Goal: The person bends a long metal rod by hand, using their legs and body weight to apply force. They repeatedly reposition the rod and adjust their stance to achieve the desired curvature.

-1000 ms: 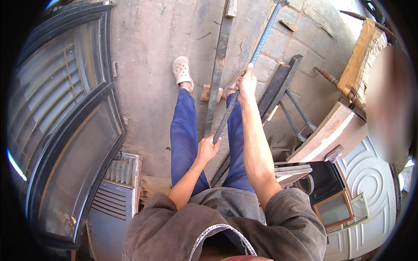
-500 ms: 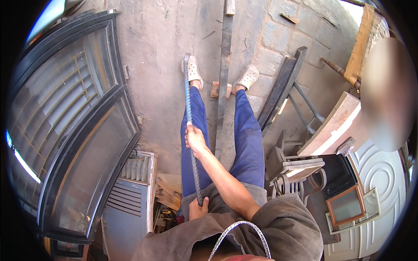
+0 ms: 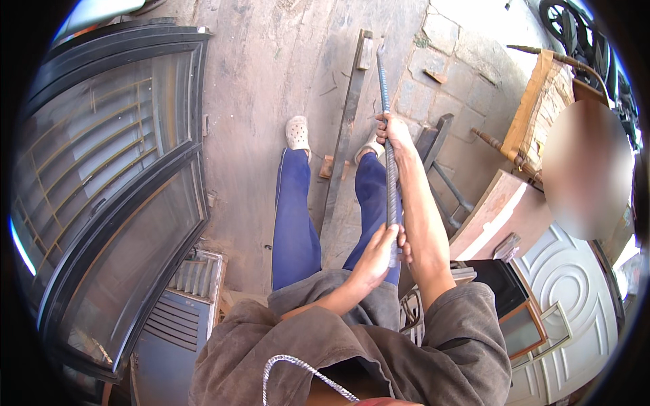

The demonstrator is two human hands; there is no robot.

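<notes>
Both of my hands are closed round a long ribbed steel crowbar [image 3: 391, 177], which has a bluish stretch toward its narrow far tip. My right hand [image 3: 394, 131] grips it partway along, with the arm stretched forward. Closer to my body, my left hand [image 3: 380, 256] wraps the near end. The bar points away from me, above my right leg. To its left, a long narrow dark timber [image 3: 344, 128] lies between my feet, propped on a small reddish wood block [image 3: 328, 167]. A short wood piece [image 3: 365, 54] sits at the timber's far end.
A large dark-framed glazed window [image 3: 135, 203] stands along the left, with a louvred grey-blue panel [image 3: 169, 325] below it. To the right are dark beams [image 3: 433, 142], a pinkish board [image 3: 501, 216], a white panelled door [image 3: 575, 291] and a blurred shape. Scraps lie on the floor.
The crowbar has swung from above my left leg to the right, with both hands still on it. My right hand reaches farther out. The view has shifted a little.
</notes>
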